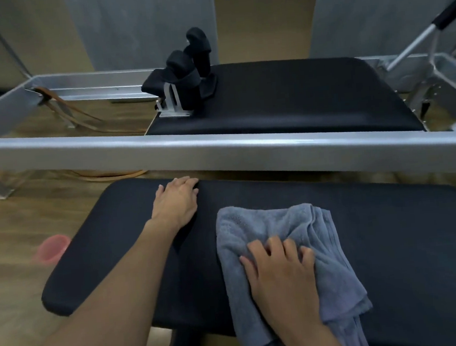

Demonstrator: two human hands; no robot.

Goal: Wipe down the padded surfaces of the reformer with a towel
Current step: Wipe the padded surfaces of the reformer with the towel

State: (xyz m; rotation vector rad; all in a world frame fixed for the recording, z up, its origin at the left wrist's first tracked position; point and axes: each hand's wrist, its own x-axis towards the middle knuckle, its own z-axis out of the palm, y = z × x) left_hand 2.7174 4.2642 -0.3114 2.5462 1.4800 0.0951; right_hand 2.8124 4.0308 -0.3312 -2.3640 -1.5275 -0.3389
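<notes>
Directly below us in the head view, a long black padded bench runs across the lower half of the picture. We see both bare forearms reaching onto it.

The right hand lies on a grey-blue towel, its fingers bent and dug into the cloth so that the fabric bunches between them: a close grip on the towel. The towel is loosely folded, spread on the middle of the pad, with its near end hanging over the edge closest to us.

The left hand rests palm-down on the bare pad just left of the towel. It does not touch the towel, and its fingers lie together and reach the far edge, holding nothing.

Beyond the bench a silver metal rail crosses the whole view. Behind it lies the reformer's black carriage pad, and at the pad's left end stand two black shoulder rests on a metal bracket. Brown straps trail inside the frame at the left. A silver bar with a black grip slants up at the far right.

On the wooden floor, left of the bench, sits a small pink object – too blurred for us to tell what it is.
</notes>
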